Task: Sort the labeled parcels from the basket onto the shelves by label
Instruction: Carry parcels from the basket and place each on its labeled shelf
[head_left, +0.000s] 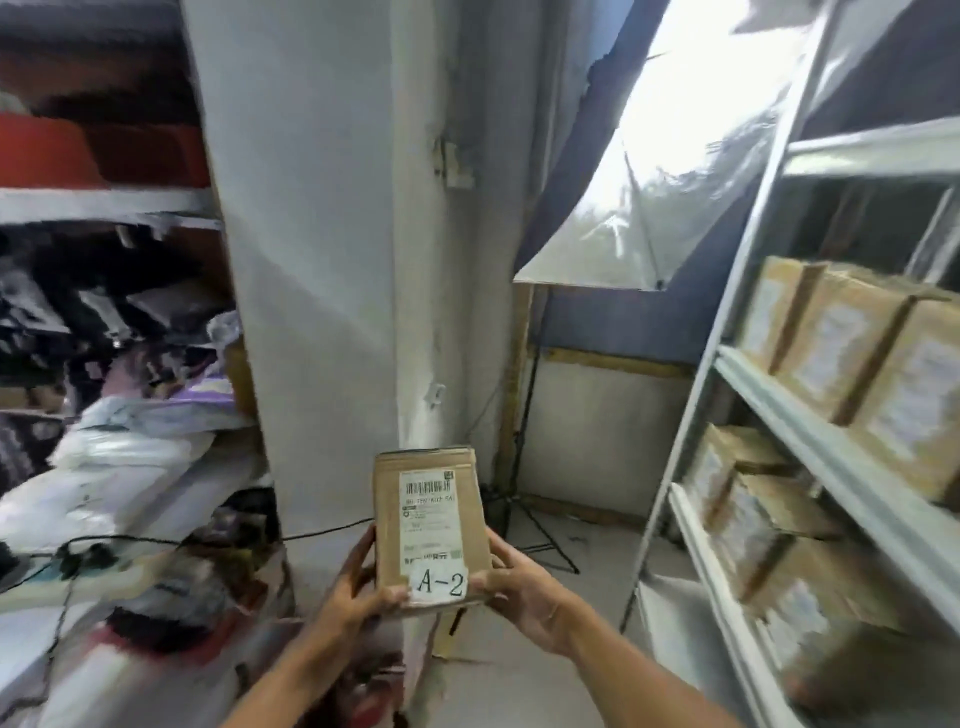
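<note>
Both hands are up in front of the camera, at about six o'clock in the head view, and between them sits a brown cardboard parcel (431, 525). The left hand (358, 587) grasps its left edge, fingers running up the side and the thumb pressed onto the front near the bottom corner. The right hand (524, 592) grasps the right edge the same way, thumb on the front at the lower right corner. The parcel stands upright, tilted slightly back, face toward the camera.

On that face is a white shipping label (429, 512) with a barcode along its top; the small print is too blurred to read. Below it, at the parcel's bottom edge and between the two thumbs, a white tag (440, 583) reads "A-2" in large dark characters.

Over at three o'clock stands a pale metal shelving unit (810, 410), and its tiers carry rows of brown boxes (841, 343) with pale labels, packed side by side; those labels are too smeared to read. At twelve o'clock rises a white pillar (311, 208), and at one o'clock a white photo umbrella (649, 171) hangs on a dark stand (524, 415). Out at nine o'clock another shelf (104, 205) holds blurred clutter, with pale bags (119, 452) heaped beneath it.
</note>
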